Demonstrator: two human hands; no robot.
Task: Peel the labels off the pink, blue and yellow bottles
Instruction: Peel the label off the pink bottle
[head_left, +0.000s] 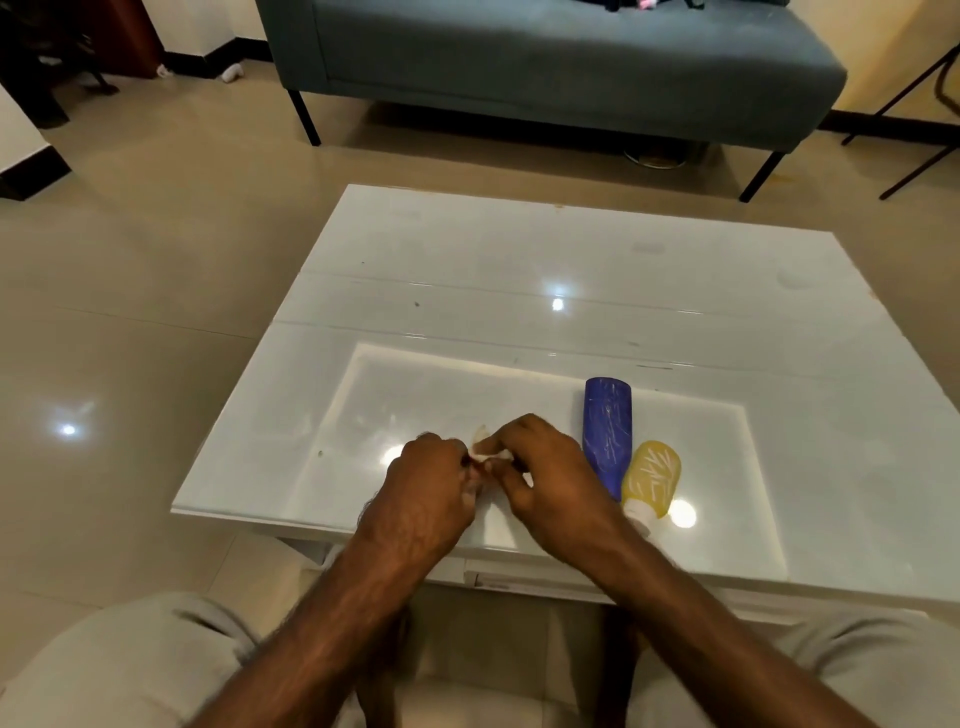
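White, glossy table (519, 270), low, set on a beige tiled floor (130, 270); grey sofa (545, 57) beyond it on thin black legs.

Both hands together over the near middle of the tabletop. Left hand (426, 493) curled, knuckles up, fingers drawn in and closed against something small at its fingertips. Right hand (550, 478) just beside it, touching or nearly so; thumb and forefinger pinched on a small pale scrap (485, 447), thin and crumpled, part of it sticking up above the fingers. Remaining fingers of the right hand bent and held close together. Whether that scrap is label or something else: cannot tell. Whether a bottle sits under the hands: hidden, cannot tell; no pink visible between the fingers.

Blue bottle (608, 431) lying on its side on the table, to the right of the right hand, base pointing away, neck end hidden behind the wrist. Surface bare blue with pale scratch-like streaks. Yellow bottle (652, 475) just beside it on the right, touching or almost touching, also lying down, smaller, its white cap (639, 512) pointing toward the near edge. Same pale streaks on the yellow body.

Bright lamp reflections on the tabletop near both bottles and on the floor. Light grey trousers (130, 665) at the bottom edge, knees either side of the forearms.
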